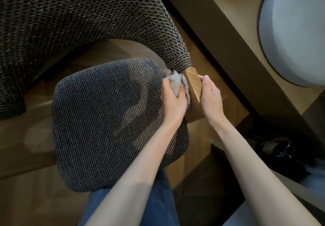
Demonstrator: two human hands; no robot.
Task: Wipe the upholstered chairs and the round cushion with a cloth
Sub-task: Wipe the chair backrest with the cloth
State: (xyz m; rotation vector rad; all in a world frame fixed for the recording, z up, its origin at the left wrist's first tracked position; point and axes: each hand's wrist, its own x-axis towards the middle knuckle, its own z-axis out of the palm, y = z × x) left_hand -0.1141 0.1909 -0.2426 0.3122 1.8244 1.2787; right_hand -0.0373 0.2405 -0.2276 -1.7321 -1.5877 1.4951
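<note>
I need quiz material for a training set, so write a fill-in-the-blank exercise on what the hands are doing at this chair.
1. The left hand grips a pale, fluffy ____.
2. The right hand holds the ____ tip of the armrest.
3. The pale cushion at the upper right is ____ in shape.
4. The person's trousers are ____.

Missing words: cloth; wooden; round; blue.

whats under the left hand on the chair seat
A bunched fluffy white cloth, gripped by the left hand at the edge of the dark woven seat cushion beside the wooden armrest. The palm covers the cloth's lower part.
</note>
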